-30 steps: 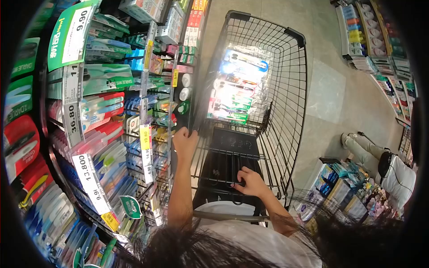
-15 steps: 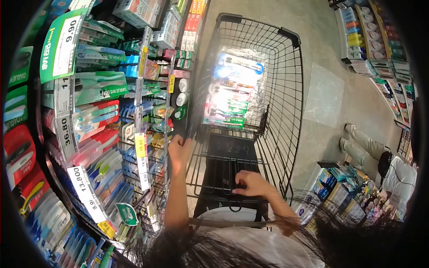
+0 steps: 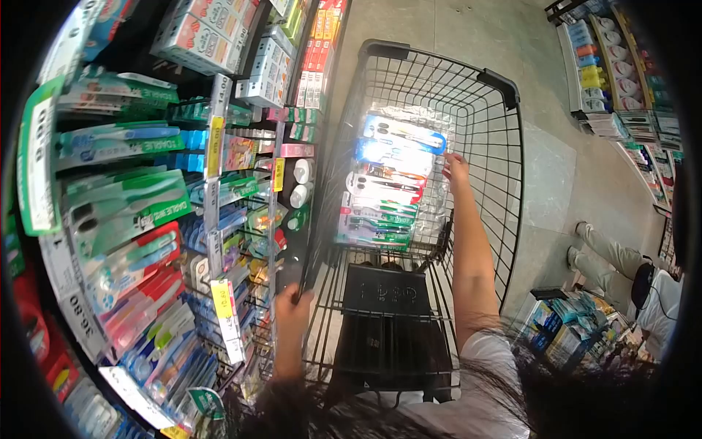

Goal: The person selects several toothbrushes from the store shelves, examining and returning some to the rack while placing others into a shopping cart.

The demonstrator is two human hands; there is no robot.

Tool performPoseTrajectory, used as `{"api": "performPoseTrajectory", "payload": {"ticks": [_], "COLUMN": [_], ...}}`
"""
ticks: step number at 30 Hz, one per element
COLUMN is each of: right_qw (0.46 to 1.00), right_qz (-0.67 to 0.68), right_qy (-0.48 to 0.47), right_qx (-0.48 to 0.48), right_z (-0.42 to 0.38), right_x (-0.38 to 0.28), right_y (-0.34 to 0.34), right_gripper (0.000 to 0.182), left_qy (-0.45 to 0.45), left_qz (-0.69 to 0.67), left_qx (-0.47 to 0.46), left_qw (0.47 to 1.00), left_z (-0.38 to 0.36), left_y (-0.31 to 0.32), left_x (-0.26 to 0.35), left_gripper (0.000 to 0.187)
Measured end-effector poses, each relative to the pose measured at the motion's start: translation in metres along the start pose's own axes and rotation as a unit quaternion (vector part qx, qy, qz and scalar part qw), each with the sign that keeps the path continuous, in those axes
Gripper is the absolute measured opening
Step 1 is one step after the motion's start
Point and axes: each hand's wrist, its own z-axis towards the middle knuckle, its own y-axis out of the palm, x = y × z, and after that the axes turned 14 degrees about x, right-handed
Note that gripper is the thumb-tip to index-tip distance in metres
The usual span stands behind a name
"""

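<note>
My right hand [image 3: 456,167] reaches into the black wire shopping cart [image 3: 504,172], its fingertips at the right end of a blue toothbrush pack [image 3: 406,134]; whether they touch it is unclear. Several toothbrush packs lie in a row on clear plastic in the cart, under bright glare, with green packs [image 3: 380,227] nearest to me. My left hand [image 3: 294,301] is closed at the cart's left side, near the shelf; what it grips, if anything, is hard to make out. A black panel [image 3: 385,291] is at the near end of the cart.
Shelves on the left hold toothbrush packs [image 3: 128,205], boxes [image 3: 201,33] and price tags [image 3: 225,307]. A person [image 3: 651,293] in light trousers is at the right, near a low display of goods [image 3: 578,325]. More shelves [image 3: 621,69] stand at the upper right.
My right hand has moved forward from the near end of the cart to the packs inside. My left hand appears lower in view, and the shelves and cart have shifted in view.
</note>
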Motion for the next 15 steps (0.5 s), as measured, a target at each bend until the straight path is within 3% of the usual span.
{"api": "performPoseTrajectory", "payload": {"ticks": [4,9,15], "right_qw": [1.000,0.999,0.997], "right_qz": [-0.001,0.016,-0.056], "right_qy": [0.005,0.024,0.012], "right_qx": [-0.022,-0.028,-0.043], "right_z": [0.020,0.040,0.043], "right_x": [0.005,0.003,-0.014], "right_y": [0.012,0.027,0.037], "right_gripper": [0.037,0.036,0.039], "left_qy": [-0.061,-0.052,-0.034], "left_qz": [0.049,0.068,0.082], "left_qx": [-0.001,-0.001,-0.004], "left_qw": [0.997,0.996,0.996], "left_z": [-0.001,0.004,0.008], "left_y": [0.004,0.005,0.005], "left_x": [0.029,0.029,0.037], "left_gripper": [0.012,0.009,0.008]}}
